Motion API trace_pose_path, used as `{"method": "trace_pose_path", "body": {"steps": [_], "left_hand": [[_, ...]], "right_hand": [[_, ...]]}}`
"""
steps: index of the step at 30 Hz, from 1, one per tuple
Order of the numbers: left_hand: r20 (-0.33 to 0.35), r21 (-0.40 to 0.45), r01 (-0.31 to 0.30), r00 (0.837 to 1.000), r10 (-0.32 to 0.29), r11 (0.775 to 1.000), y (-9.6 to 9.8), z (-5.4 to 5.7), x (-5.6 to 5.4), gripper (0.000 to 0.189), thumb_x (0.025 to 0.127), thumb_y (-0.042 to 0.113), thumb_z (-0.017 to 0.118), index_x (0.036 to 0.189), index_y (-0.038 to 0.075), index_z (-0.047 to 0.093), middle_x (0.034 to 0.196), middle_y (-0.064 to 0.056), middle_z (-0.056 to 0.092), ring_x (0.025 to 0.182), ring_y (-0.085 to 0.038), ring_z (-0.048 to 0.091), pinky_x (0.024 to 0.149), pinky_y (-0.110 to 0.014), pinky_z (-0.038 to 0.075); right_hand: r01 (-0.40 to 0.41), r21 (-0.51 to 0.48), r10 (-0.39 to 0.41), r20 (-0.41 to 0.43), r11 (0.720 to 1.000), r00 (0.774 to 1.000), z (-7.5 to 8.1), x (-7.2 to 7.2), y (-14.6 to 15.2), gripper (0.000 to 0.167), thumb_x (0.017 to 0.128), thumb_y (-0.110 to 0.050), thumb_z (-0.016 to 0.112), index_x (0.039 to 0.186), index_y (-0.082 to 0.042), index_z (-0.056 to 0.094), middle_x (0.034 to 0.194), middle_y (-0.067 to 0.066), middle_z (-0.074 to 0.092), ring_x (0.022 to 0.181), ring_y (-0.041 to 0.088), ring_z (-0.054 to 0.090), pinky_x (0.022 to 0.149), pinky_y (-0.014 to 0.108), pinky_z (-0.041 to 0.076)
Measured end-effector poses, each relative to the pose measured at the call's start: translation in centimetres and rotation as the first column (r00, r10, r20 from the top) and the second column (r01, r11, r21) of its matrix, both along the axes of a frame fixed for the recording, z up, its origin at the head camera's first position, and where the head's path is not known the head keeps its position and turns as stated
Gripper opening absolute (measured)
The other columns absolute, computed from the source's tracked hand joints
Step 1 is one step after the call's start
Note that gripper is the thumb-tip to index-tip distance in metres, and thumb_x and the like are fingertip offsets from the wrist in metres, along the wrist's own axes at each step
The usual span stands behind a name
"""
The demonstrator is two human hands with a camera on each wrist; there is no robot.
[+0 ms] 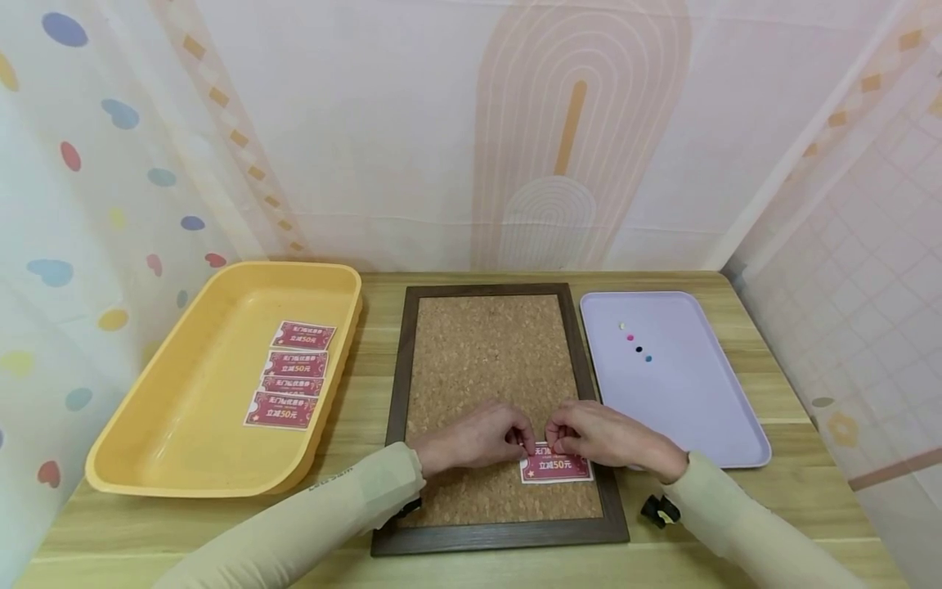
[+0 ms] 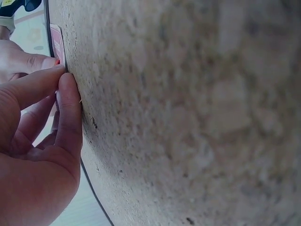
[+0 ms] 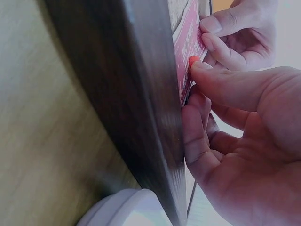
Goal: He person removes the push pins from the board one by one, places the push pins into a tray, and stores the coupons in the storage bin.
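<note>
A dark red coupon (image 1: 557,470) with white and yellow print lies on the lower right of the cork board (image 1: 489,352). My left hand (image 1: 478,433) pinches the coupon's upper left edge between thumb and index finger. Beside it, my right hand (image 1: 607,433) holds a small red push pin (image 3: 193,60) at the coupon's top edge, the thumb against its head. The pin's point is hidden. In the left wrist view, both hands' fingertips meet close over the cork, around the coupon (image 2: 57,40).
A yellow tub (image 1: 191,409) at the left holds several more red coupons (image 1: 280,411). On the right, a lilac tray (image 1: 684,409) bears several small coloured pins (image 1: 639,349) in a slanted row. A dark wooden frame (image 1: 500,537) borders the cork board on the wooden table (image 1: 809,499).
</note>
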State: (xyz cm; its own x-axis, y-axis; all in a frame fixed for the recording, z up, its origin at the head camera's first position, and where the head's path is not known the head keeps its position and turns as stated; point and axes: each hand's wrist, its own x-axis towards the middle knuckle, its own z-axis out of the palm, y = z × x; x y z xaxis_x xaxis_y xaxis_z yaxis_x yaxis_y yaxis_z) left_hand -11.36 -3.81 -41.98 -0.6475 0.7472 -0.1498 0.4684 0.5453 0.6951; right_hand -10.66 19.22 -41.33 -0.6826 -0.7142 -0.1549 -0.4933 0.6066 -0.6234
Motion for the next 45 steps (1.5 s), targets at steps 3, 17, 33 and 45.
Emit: {"method": "trace_pose_path", "body": {"steps": [3, 17, 33, 45], "left_hand": [[0.001, 0.005, 0.004, 1.0, -0.004, 1.0, -0.1, 0.0, 0.1, 0.015, 0.091, -0.001, 0.075, 0.087, 0.014, 0.076, 0.085, 0.004, 0.073, 0.071, 0.001, 0.056, 0.066, -0.019, 0.048], [-0.06, 0.002, 0.029, 0.998, -0.028, 1.0, -0.1, 0.0, 0.0, 0.01, 0.094, 0.006, 0.076, 0.093, 0.015, 0.074, 0.083, 0.008, 0.068, 0.073, 0.0, 0.056, 0.067, -0.019, 0.047], [0.027, 0.006, -0.057, 0.998, 0.057, 0.998, 0.1, 0.1, -0.1, 0.01, 0.092, 0.005, 0.078, 0.098, 0.011, 0.074, 0.081, 0.008, 0.066, 0.073, -0.001, 0.057, 0.067, -0.02, 0.049], [0.043, 0.008, -0.093, 0.995, 0.092, 0.996, 0.3, 0.2, 0.0, 0.008, 0.093, 0.003, 0.073, 0.097, 0.009, 0.076, 0.078, 0.008, 0.064, 0.067, -0.002, 0.052, 0.062, -0.02, 0.043]], "right_hand": [[0.014, -0.008, -0.014, 0.012, 1.0, 1.0, 0.0, 0.0, 0.0, 0.018, 0.096, -0.004, 0.07, 0.085, -0.018, 0.067, 0.085, -0.011, 0.054, 0.078, 0.004, 0.048, 0.071, 0.026, 0.045], [0.026, -0.019, -0.026, 0.01, 0.999, 1.0, 0.1, 0.0, 0.0, 0.021, 0.093, -0.003, 0.074, 0.081, -0.02, 0.067, 0.081, -0.012, 0.055, 0.077, 0.004, 0.049, 0.07, 0.026, 0.044], [-0.006, -0.046, 0.008, 0.048, 0.999, 0.999, 0.4, -0.1, 0.3, 0.02, 0.095, -0.004, 0.072, 0.083, -0.019, 0.067, 0.085, -0.012, 0.056, 0.078, 0.004, 0.05, 0.072, 0.026, 0.045], [0.124, -0.164, -0.115, 0.066, 0.979, 0.991, 2.2, -0.9, 2.2, 0.011, 0.1, -0.003, 0.065, 0.093, -0.012, 0.065, 0.088, -0.003, 0.068, 0.08, 0.006, 0.06, 0.072, 0.025, 0.052]]}}
